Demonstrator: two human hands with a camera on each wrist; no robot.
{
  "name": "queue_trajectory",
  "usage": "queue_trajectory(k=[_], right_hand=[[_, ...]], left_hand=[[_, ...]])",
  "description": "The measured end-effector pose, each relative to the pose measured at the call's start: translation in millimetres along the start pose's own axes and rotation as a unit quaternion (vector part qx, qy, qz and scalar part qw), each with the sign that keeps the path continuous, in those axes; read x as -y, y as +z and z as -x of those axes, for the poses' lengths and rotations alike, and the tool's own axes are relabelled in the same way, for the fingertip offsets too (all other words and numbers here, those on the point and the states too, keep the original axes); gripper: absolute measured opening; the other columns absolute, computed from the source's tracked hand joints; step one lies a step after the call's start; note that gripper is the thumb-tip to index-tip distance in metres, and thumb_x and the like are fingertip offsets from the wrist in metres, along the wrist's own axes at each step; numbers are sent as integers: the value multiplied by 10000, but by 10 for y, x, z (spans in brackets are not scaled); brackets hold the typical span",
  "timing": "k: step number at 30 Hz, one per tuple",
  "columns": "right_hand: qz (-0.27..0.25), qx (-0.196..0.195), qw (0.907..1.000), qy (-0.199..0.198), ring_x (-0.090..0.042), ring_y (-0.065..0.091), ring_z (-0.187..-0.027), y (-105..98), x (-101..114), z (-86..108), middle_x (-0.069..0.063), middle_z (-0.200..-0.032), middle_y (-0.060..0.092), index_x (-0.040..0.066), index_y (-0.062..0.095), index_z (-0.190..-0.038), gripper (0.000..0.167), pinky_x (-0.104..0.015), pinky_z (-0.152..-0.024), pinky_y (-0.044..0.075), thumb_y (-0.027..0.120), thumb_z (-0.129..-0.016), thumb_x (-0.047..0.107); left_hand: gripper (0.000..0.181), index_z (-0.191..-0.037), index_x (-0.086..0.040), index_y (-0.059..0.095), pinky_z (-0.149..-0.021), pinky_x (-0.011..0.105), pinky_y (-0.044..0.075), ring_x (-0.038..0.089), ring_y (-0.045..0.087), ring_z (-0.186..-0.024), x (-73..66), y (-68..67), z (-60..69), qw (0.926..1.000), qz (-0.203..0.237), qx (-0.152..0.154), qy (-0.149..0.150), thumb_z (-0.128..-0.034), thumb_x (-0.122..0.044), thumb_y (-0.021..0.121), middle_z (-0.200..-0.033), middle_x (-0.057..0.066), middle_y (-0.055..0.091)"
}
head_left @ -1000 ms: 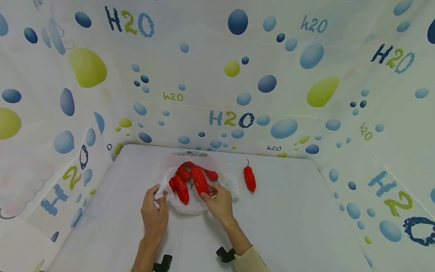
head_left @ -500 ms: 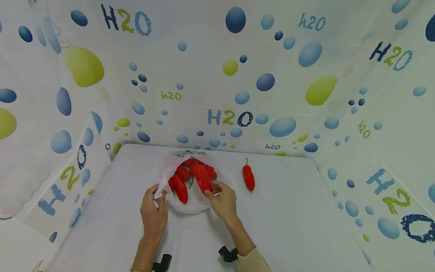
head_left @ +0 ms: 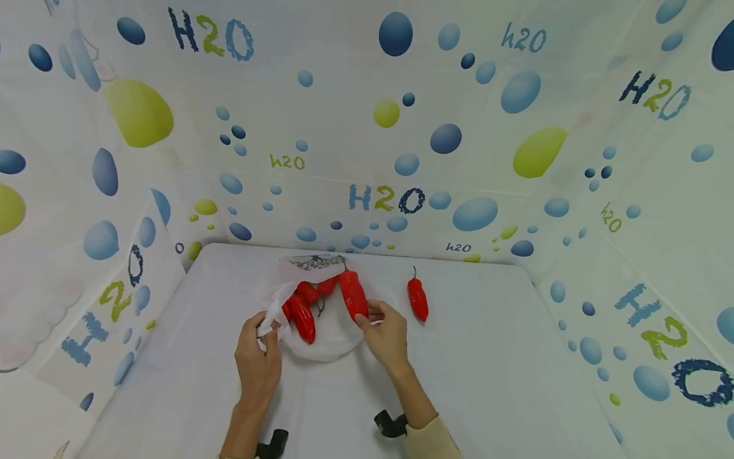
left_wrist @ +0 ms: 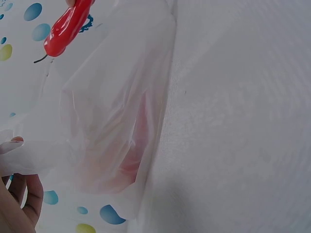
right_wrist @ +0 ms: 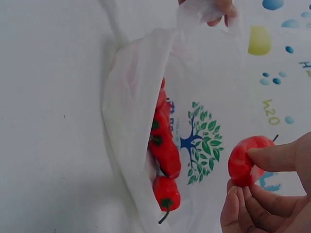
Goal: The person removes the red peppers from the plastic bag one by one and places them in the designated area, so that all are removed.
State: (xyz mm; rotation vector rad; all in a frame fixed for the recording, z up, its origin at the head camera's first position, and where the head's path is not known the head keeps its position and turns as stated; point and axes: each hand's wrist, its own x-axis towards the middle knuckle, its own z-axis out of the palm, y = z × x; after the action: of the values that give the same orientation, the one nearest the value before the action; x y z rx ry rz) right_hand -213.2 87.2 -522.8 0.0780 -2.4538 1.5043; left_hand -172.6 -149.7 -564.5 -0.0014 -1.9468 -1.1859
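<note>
A thin white plastic bag point(head_left: 329, 341) lies at the middle of the table with several red peppers point(head_left: 302, 319) in its mouth. My left hand point(head_left: 258, 357) pinches the bag's left edge. Between thumb and fingers, my right hand point(head_left: 387, 335) holds one red pepper point(head_left: 353, 294) by its lower end, stem up, over the bag's right part. The right wrist view shows that pepper point(right_wrist: 245, 158) beside the bag's tree print, apart from the peppers point(right_wrist: 165, 150) inside. In the left wrist view the held pepper point(left_wrist: 65, 30) hangs above the bag point(left_wrist: 112, 107).
Another red pepper point(head_left: 418, 299) lies alone on the white table point(head_left: 493, 357), right of the bag. Patterned sheeting point(head_left: 327, 115) rises behind the table and at both sides. Black wrist devices show near the front edge.
The right hand has moved to the right with its pepper, which has come away from the other peppers and stands more upright. The left hand keeps its hold on the bag.
</note>
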Motion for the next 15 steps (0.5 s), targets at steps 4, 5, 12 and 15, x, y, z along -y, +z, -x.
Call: queue_trajectory(k=[4, 5, 12, 15], right_hand=[[20, -105, 9999, 68, -177, 650, -900, -26, -29, -38, -21, -1037, 740, 84, 738, -1236, 333, -304, -755, 584, 805, -921, 165], [12, -139, 9999, 72, -183, 652, -899, -39, -32, -47, -26, -1035, 742, 79, 739, -1232, 330, -310, -752, 586, 805, -919, 162], [-15, -310, 9994, 141, -204, 664, -907, -174, -98, -127, -36, -1033, 748, 77, 735, -1238, 342, -319, -741, 593, 808, -917, 170], [37, -451, 9989, 76, -218, 674, -899, -239, -159, -167, -54, -1015, 754, 58, 736, -1224, 337, -336, -727, 597, 810, -913, 163]], left_hand=[[303, -1271, 38, 634, -839, 92, 398, 149, 524, -891, 0, -2, -6, 10000, -11, -38, 26, -973, 77, 590, -1077, 135, 686], [304, -1271, 37, 634, -845, 90, 399, 150, 525, -895, 1, -2, -5, 10000, -4, -37, 19, -973, 77, 589, -1080, 135, 687], [311, -1283, 30, 632, -846, 92, 397, 137, 524, -915, 6, 1, 6, 10000, 46, 49, -71, -979, 76, 587, -1102, 127, 684], [308, -1285, 31, 630, -852, 86, 399, 134, 524, -920, 0, 2, 9, 9999, 58, 63, -74, -982, 71, 592, -1111, 130, 683]])
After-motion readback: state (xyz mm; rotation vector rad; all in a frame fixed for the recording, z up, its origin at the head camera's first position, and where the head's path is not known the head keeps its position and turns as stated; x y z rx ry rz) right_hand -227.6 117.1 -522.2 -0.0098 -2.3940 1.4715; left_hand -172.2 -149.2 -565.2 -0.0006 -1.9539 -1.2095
